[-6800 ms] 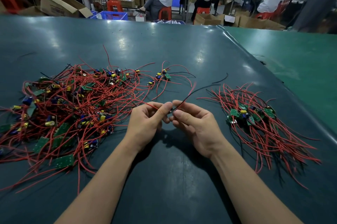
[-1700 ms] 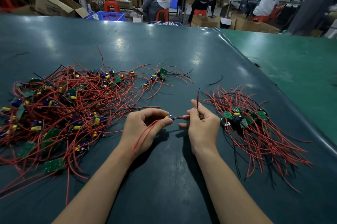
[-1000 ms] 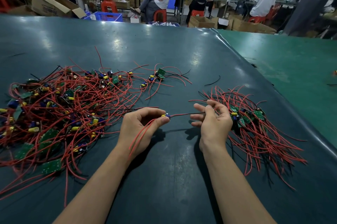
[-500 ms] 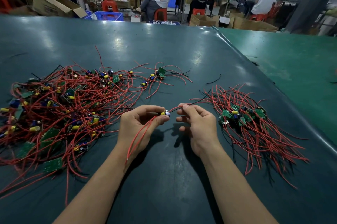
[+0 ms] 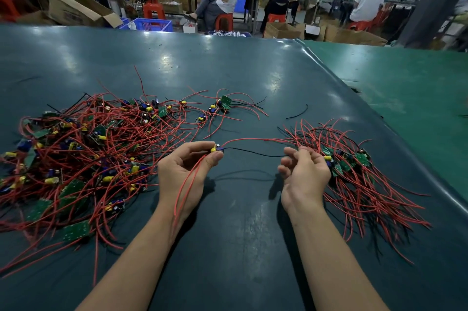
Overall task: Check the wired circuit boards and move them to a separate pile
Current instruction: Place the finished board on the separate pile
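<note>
Head view: left hand [image 5: 186, 171] pinches one wired board [image 5: 217, 149] mid-surface, right hand [image 5: 302, 173] loosely curled at its black lead; small checked pile [image 5: 354, 171] right, large unchecked heap [image 5: 83, 156] left, so most remains.

Green table [image 5: 228, 70], two board piles [image 5: 83, 153] [image 5: 354, 171]

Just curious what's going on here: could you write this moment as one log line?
left hand: pinches small board | right hand: fingers curled at its black wire, grip unclear | unchecked pile: left | checked pile: right
</note>
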Demonstrator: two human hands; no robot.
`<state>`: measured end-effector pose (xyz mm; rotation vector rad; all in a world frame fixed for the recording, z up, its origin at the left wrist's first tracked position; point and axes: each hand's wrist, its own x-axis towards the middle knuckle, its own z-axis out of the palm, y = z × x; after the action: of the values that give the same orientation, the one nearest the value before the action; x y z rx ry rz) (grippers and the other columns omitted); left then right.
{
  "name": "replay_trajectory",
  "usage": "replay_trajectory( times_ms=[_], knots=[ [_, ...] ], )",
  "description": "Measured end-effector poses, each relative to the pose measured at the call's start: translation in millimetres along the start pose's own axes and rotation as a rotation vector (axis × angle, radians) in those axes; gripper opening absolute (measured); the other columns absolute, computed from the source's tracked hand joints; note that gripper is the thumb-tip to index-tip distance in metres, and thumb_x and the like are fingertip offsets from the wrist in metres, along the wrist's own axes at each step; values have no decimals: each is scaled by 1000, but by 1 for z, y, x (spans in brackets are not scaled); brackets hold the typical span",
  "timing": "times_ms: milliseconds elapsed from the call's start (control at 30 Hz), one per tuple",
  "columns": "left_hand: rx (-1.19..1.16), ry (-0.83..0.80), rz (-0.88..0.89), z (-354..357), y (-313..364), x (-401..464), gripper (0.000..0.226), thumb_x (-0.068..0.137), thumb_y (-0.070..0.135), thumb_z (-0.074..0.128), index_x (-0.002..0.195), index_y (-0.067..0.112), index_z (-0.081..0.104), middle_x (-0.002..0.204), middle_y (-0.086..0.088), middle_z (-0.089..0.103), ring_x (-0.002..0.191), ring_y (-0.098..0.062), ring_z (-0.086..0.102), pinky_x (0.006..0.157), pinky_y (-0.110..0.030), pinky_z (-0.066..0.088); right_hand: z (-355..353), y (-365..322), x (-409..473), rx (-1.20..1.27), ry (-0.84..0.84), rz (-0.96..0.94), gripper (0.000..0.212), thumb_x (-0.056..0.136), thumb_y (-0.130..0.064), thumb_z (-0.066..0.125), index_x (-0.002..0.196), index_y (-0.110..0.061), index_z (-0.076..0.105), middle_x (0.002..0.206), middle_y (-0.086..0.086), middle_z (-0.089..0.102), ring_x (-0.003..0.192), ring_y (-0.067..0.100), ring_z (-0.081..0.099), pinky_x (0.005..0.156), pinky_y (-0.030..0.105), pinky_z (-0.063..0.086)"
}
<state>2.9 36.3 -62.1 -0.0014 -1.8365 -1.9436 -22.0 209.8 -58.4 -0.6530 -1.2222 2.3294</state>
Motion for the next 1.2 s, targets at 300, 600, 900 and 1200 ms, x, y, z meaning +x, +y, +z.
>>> replay_trajectory(
  times_ms=[300, 600, 900, 1200],
  knots=[
    [-12, -115, 11, 2, -1, -2, 23, 71, -10, 78, 90, 2, 73, 82, 0, 76, 74, -9, 71, 73, -17, 54, 11, 12, -32, -343, -599, 226, 23, 96, -25, 61, 86, -6, 69, 58, 3, 58, 38, 8, 46, 32, 16, 31],
    [-21, -179, -29, 0, -1, -2, 21, 69, -6, 80, 88, 2, 75, 81, -4, 77, 74, -13, 73, 72, -17, 55, 7, 5, -12, -110, -278, 69, 24, 92, -7, 64, 70, -9, 72, 51, -2, 56, 38, 4, 43, 32, 15, 28],
    [-34, -208, -38, -2, 1, -3, 21, 69, -7, 80, 87, 3, 75, 82, -4, 77, 76, -13, 73, 73, -17, 54, 3, 3, -6, -61, -256, 23, 20, 95, -14, 62, 79, -6, 71, 54, -3, 58, 40, 4, 46, 34, 16, 32],
    [-191, -73, -56, -4, 0, 1, 15, 74, 10, 77, 87, 6, 71, 80, -5, 75, 74, -15, 70, 74, -21, 55, 3, 4, -8, -107, -222, -12, 34, 98, -23, 58, 68, -11, 68, 50, -5, 53, 37, 5, 42, 33, 15, 30]
  ],
)
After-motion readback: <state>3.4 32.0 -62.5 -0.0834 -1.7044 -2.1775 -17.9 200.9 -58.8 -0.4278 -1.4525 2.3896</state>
